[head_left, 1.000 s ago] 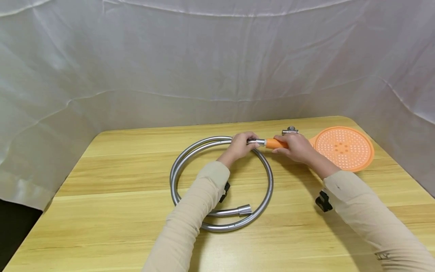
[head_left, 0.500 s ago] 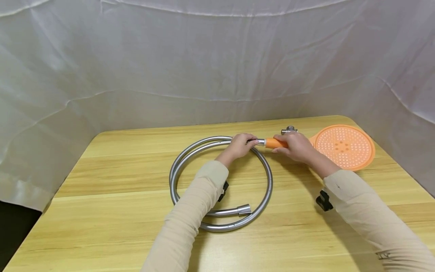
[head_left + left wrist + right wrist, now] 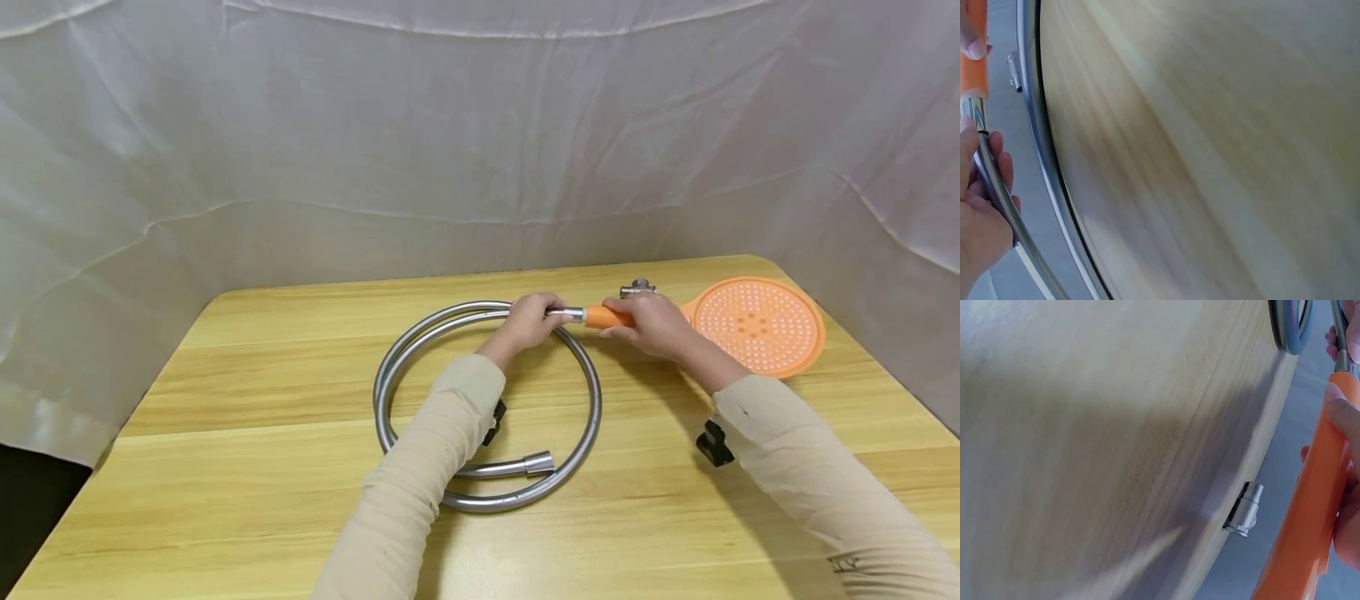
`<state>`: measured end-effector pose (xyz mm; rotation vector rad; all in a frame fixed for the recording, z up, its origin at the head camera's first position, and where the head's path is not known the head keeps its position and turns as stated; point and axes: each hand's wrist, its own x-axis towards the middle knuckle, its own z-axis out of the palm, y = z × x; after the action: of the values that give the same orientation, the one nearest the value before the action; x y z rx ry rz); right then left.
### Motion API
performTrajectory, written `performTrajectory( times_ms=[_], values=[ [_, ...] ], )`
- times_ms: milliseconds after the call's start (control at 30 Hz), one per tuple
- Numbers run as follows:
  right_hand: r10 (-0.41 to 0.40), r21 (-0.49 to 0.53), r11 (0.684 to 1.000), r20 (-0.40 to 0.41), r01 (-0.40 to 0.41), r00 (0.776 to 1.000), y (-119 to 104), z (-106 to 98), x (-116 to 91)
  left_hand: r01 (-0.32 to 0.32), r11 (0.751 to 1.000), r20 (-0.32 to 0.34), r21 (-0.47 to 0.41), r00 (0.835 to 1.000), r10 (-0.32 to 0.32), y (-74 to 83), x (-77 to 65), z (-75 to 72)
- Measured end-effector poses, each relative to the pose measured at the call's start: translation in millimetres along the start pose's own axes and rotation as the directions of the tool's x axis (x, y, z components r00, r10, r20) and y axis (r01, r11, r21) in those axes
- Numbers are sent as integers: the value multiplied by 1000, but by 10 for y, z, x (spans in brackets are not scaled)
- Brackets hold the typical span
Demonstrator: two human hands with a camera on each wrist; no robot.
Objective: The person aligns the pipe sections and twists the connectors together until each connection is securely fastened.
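Observation:
An orange handheld shower head [image 3: 757, 327] lies to the right in the head view, its round nozzle face up. My right hand [image 3: 656, 323] grips its orange handle [image 3: 1310, 512], thumb along the side. At the handle's end sits the chrome connector [image 3: 975, 111] of a grey metal shower hose [image 3: 592, 400]. My left hand [image 3: 531, 320] pinches that connector between thumb and fingers, with the hose running across the palm in the left wrist view. Connector and handle meet end to end; the thread between them is hidden. The rest of the hose lies coiled, its free chrome end [image 3: 538, 463] near the front.
A small chrome valve fitting [image 3: 638, 288] lies behind my right hand, near the back edge of the wooden table [image 3: 247, 500]. A pale cloth [image 3: 480, 142] hangs around the back and sides. Black wrist mounts [image 3: 715, 443] show under both sleeves.
Both hands stay in place on the connector and handle. The left fingers shift slightly around the connector, and the shower head tilts a little. The hose coil stays put.

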<state>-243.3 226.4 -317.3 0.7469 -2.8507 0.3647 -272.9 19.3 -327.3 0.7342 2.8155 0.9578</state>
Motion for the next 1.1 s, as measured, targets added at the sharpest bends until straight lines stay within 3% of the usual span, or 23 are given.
performTrajectory(
  times_ms=[500, 800, 1100],
  values=[
    [-1, 0, 1000, -2, 1, 1000, -7, -8, 5, -22, 999, 7, -31, 1000, 22, -32, -20, -10],
    [-13, -10, 1000, 3, 13, 1000, -10, -26, 21, -32, 998, 33, 44, 999, 31, -4, -15, -22],
    [-13, -2, 1000, 2, 13, 1000, -10, -19, 19, -6, 1000, -1, 25, 1000, 6, 0, -13, -4]
  ],
)
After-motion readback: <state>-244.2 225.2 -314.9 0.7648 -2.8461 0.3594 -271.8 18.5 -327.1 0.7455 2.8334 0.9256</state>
